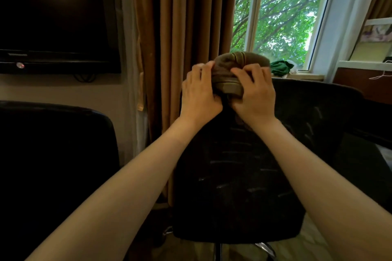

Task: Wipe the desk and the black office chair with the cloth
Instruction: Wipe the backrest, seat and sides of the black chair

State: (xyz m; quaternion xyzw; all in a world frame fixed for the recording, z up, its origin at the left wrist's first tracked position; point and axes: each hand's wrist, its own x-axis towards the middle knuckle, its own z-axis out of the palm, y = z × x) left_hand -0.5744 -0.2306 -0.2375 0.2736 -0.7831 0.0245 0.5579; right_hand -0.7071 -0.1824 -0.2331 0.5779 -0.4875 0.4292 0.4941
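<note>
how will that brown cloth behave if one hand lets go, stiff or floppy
Probably floppy: the cloth is bunched into soft folds between the left hand and right hand. Likely light, since its folded hem looks thin. Its matte surface seems unlikely to slip.

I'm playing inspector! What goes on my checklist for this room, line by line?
Surface: black office chair, backrest facing the camera, with faint pale streaks; no desk plainly seen.
Job's things: brown cloth, bunched up at the top of the backrest.
Clutter: green fabric on the windowsill.
Hands: left hand and right hand both grip the cloth.
Cables: thin white cord at far right; dark cable loop under the TV.
Surroundings: brown curtain, window with green trees outside, second dark chair at left.
</note>
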